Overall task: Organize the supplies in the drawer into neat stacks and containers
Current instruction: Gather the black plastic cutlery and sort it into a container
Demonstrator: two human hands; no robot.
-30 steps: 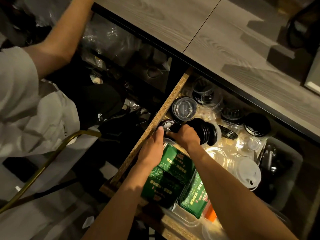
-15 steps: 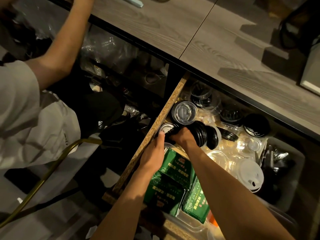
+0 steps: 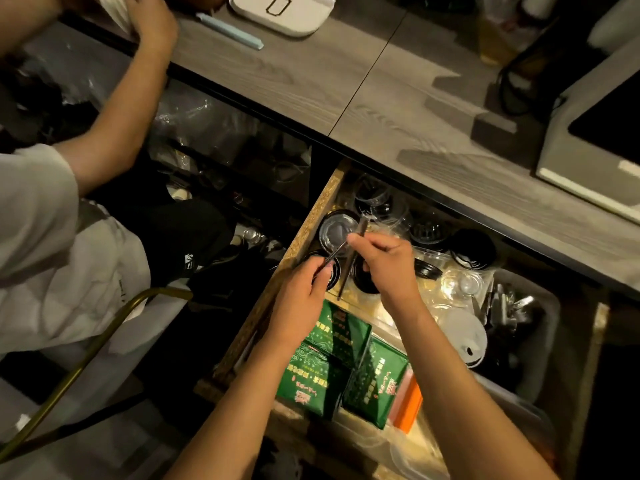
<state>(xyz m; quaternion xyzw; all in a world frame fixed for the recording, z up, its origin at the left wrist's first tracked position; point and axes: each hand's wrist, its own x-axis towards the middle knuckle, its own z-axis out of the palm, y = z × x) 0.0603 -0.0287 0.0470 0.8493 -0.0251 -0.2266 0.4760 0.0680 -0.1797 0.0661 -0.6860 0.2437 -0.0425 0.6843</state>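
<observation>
- Head view: both hands have lifted off the black lids they were pressing a second ago and now hover above the open drawer (image 3: 313, 220)
- Right hand (image 3: 386, 261) pinches a thin dark stick (image 3: 351, 258) between thumb and fingertips; the stick runs steeply from near the clear lid (image 3: 334, 230) down toward the green packets (image 3: 332, 351)
- Left hand (image 3: 299, 299) grips a second thin stick (image 3: 335, 252), which slants up to cross the first one just beside the right thumb
- Black lids (image 3: 363, 280) that the right hand covered earlier now lie exposed below the two hands, at the drawer's left side
- White sip lid (image 3: 462, 336), clear cups (image 3: 457, 282) and more black lids (image 3: 472, 249) stay where they were, to the right
- Camera has tipped upward: the counter (image 3: 311, 88) now shows a white tray (image 3: 280, 13) and a pale blue strip (image 3: 230, 31)
- Another person's hand (image 3: 150, 20) rests at the counter's edge, top left
</observation>
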